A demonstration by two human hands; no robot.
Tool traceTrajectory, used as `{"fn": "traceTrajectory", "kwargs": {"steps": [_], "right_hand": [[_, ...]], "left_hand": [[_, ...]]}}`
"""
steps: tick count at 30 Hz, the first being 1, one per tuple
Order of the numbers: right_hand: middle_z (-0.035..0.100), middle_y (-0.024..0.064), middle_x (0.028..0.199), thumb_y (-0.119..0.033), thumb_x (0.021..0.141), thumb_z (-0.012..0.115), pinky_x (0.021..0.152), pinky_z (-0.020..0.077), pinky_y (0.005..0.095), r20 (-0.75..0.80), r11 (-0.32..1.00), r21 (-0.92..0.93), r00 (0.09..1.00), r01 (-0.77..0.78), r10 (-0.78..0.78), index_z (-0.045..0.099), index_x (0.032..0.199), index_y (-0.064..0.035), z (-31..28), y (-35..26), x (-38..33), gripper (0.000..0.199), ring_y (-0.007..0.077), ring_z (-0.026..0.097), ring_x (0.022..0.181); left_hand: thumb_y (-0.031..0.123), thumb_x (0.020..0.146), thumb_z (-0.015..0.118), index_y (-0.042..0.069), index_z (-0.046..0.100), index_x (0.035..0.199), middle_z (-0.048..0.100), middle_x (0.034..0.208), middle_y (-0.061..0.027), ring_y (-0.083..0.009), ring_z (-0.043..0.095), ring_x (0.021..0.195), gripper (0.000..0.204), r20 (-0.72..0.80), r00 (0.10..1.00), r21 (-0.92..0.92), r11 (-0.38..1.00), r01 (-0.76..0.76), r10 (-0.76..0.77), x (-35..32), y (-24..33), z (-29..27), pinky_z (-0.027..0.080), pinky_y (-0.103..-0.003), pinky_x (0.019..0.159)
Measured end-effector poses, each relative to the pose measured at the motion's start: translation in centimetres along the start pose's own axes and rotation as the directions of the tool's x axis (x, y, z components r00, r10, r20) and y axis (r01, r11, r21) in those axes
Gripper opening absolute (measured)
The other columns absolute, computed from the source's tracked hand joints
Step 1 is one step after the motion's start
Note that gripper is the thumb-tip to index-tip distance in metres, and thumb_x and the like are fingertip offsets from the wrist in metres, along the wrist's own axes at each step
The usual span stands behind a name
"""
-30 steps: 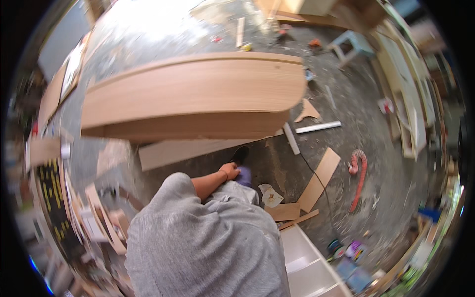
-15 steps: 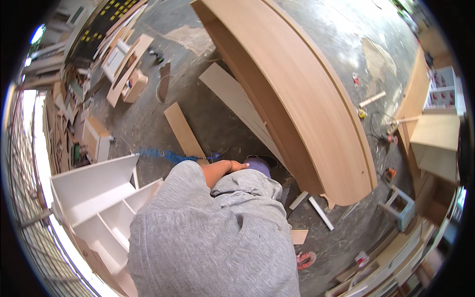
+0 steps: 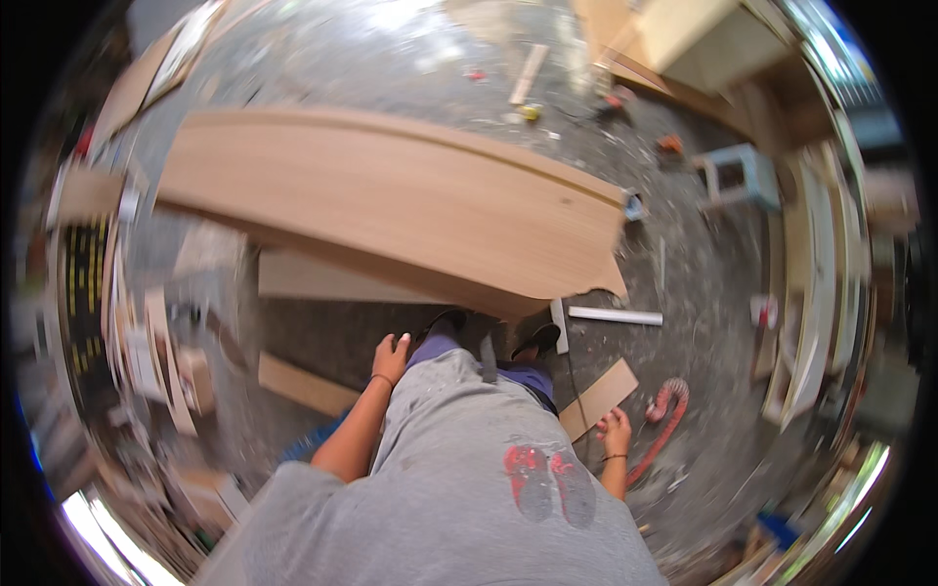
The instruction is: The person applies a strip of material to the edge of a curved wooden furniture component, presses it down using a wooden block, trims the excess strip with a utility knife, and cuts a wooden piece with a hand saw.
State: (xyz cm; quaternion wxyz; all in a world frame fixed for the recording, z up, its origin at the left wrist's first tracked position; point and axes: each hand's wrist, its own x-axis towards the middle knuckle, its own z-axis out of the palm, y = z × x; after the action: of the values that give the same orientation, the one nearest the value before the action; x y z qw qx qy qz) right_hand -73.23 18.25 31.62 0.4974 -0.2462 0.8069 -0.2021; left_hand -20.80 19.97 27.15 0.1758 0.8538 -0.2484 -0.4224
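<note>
My left hand (image 3: 391, 359) hangs beside my left thigh, fingers loosely apart, with nothing in it. On the other side, my right hand (image 3: 614, 432) hangs low with its fingers a little spread; it holds nothing that I can see. Below it in the picture runs a red coiled hose (image 3: 670, 408), apart from the fingers. A short wooden board (image 3: 608, 396) lies on the floor close to the right hand. In front of my feet stretches a long, light wood cabinet piece (image 3: 391, 190) with a curved outline, and a pale panel (image 3: 327, 278) lies partly under it.
White strips (image 3: 616, 315) lie by the cabinet piece's right end. A small light blue stool (image 3: 740, 178) stands at the right, near stacked long boards (image 3: 806, 293). Another plank (image 3: 305, 383) and a blue coiled hose (image 3: 311, 441) are at my left. Wood scraps (image 3: 529, 74) dot the far floor.
The view has swung to the right, so the cabinet piece now lies crosswise ahead. My left hand has come off my knee to my side, and my right hand has come into view.
</note>
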Motion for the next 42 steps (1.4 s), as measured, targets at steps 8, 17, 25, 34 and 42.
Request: {"fn": "traceTrajectory", "kwargs": {"steps": [8, 17, 25, 34, 42], "right_hand": [[0.057, -0.0005, 0.079, -0.018, 0.088, 0.054, 0.044, 0.0428, 0.0248, -0.024, 0.844, 0.422, 0.926, -0.332, 0.376, 0.050, 0.116, -0.0137, -6.4, 15.2, -0.9, 0.029, 0.0111, 0.055, 0.060], [0.058, 0.0075, 0.087, -0.021, 0.086, 0.055, 0.051, 0.0470, 0.0346, 0.261, 0.583, 0.331, 0.665, -0.742, 0.700, 0.051, 0.110, -0.0140, -9.8, 24.6, -2.2, 0.026, 0.0206, 0.059, 0.068], [0.057, 0.0080, 0.097, -0.024, 0.091, 0.048, 0.060, 0.0469, 0.0334, 0.257, 0.745, 0.414, 0.852, -0.523, 0.455, 0.046, 0.120, -0.0126, -13.6, 6.5, 14.2, 0.031, 0.0194, 0.057, 0.079], [0.056, 0.0069, 0.104, -0.028, 0.091, 0.050, 0.060, 0.0475, 0.0363, 0.406, 0.885, 0.169, 0.849, -0.434, 0.339, 0.043, 0.123, -0.0148, -14.7, 1.1, 23.5, 0.036, 0.0195, 0.058, 0.081], [0.058, 0.0063, 0.105, -0.034, 0.090, 0.049, 0.060, 0.0490, 0.0399, 0.415, 0.933, -0.179, 0.836, -0.313, 0.360, 0.045, 0.120, -0.0170, -13.2, -1.3, 27.2, 0.035, 0.0212, 0.061, 0.081]], "left_hand": [[0.057, 0.072, 0.066, 0.002, 0.030, 0.138, 0.020, 0.143, -0.0287, -0.0416, 0.020, 0.133, 0.093, -0.019, 0.916, 0.438, 0.827, -0.353, 0.401, 0.3, 21.8, 13.1, 0.022, -0.052, 0.106], [0.082, 0.044, 0.066, 0.013, -0.017, 0.143, -0.022, 0.146, -0.0248, -0.0401, -0.021, 0.135, 0.146, -0.100, 0.965, 0.553, 0.793, 0.256, -0.242, 1.5, 32.8, 22.6, 0.003, -0.064, 0.104], [0.080, 0.044, 0.068, 0.013, -0.018, 0.143, -0.027, 0.144, -0.0247, -0.0422, -0.024, 0.134, 0.148, -0.067, 0.953, 0.540, 0.792, 0.284, -0.296, 0.9, 34.1, 22.3, 0.000, -0.064, 0.104], [0.072, 0.050, 0.069, 0.014, 0.015, 0.143, -0.007, 0.148, -0.0240, -0.0398, -0.011, 0.137, 0.122, -0.206, 0.976, 0.407, 0.901, 0.151, -0.070, -0.5, 32.9, 23.0, 0.007, -0.062, 0.104], [0.023, 0.086, 0.057, 0.002, 0.066, 0.090, 0.063, 0.096, -0.0160, -0.0308, 0.060, 0.089, 0.023, -0.415, 0.827, -0.079, 0.891, -0.448, 0.379, -9.1, 23.0, 19.6, 0.047, -0.037, 0.080]]}}
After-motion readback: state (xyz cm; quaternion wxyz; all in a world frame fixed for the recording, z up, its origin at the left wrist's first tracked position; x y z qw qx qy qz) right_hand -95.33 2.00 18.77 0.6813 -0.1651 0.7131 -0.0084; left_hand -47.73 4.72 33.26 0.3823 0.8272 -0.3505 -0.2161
